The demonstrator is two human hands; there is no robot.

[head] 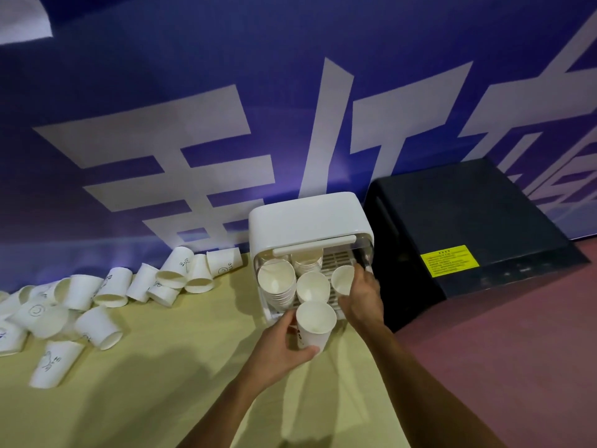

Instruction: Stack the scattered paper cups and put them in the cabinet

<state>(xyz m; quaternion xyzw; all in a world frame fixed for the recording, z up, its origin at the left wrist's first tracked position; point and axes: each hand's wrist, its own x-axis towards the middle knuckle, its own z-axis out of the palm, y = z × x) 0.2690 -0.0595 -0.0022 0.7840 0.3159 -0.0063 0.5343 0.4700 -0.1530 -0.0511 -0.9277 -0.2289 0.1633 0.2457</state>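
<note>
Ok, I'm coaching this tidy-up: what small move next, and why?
Probably set the white paper cup in the right hand down inside the small white plastic cabinet: it hovers at its open front, right of the cup stacks, and the left hand holds a second cup outside.

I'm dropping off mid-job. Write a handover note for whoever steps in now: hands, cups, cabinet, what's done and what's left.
Left hand grips the near cup, mouth up, just in front of the cabinet.
Right hand holds the far cup at the right side of the cabinet's open front.
Done: several stacks already sit inside the cabinet.
Left: place both held cups, then stack the loose cups piled along the wall on the left of the table and load them too.
</note>
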